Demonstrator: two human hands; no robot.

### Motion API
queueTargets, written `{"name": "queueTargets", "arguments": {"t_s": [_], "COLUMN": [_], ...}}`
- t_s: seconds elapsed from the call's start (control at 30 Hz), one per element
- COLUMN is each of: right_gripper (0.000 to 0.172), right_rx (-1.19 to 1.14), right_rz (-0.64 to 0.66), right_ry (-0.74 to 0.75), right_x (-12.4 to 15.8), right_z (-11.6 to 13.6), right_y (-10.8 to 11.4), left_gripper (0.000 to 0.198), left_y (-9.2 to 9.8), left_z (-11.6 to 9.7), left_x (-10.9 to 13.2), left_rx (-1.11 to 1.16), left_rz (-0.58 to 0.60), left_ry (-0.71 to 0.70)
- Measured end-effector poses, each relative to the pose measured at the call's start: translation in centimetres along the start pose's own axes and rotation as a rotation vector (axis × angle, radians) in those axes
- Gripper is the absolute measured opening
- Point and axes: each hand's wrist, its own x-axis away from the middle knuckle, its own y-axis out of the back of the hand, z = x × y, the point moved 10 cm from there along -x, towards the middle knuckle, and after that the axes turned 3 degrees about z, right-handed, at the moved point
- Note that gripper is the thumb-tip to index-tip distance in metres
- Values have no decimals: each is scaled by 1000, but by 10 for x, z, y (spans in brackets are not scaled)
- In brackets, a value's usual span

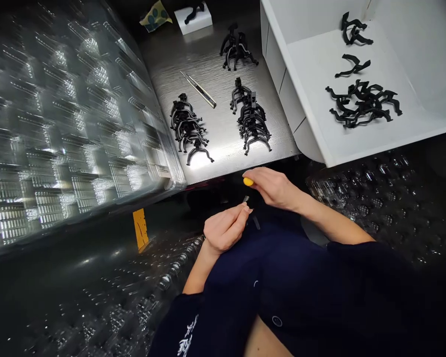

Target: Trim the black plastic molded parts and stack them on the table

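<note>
Close in front of the dark blue shirt, my left hand (225, 229) is closed, thumb pressed against the fingers. A small grey flat-tipped piece (247, 199) sticks up from that pinch; its kind is not clear. Just above and to the right, my right hand (277, 187) is closed too, fingers bent together. At its fingertips shows a yellow rounded end (249, 182); whether it is held or worn on a finger I cannot tell. The hands are apart, near the front edge of the metal table (223, 166).
Black curved clips stand in a left row (189, 126), a right row (253, 119) and a back cluster (237, 49). Tweezers (198, 89) lie between. A white bin (308, 74) at right holds loose black clips (364, 104). Clear moulded trays (70, 124) are stacked at left.
</note>
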Motion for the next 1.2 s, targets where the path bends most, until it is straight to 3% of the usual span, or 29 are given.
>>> {"name": "queueTargets", "arguments": {"t_s": [0.17, 0.37, 0.47, 0.57, 0.77, 1.03, 1.2], "right_gripper": [25, 28, 27, 29, 28, 30, 29], "right_rx": [-30, -101, 12, -61, -77, -123, -81], "right_rz": [-11, 6, -63, -135, -196, -230, -244], "right_ry": [-117, 52, 71, 7, -50, -100, -46], "right_x": [-3, -7, -4, -1, 2, 6, 4], "right_z": [-9, 20, 18, 13, 13, 3, 11], "right_y": [10, 6, 8, 11, 9, 8, 9], "left_gripper": [24, 20, 18, 19, 9, 13, 16], "left_y": [1, 1, 11, 16, 4, -2, -6], "left_z": [1, -3, 11, 33, 62, 72, 78], "left_x": [0, 3, 8, 17, 38, 51, 56], "left_rx": [-26, -30, -4, 53, 336, 452, 520], "left_rz": [24, -22, -157, -280, -426, -530, -558], "left_ry": [11, -7, 139, 367, 688, 840, 907]}}
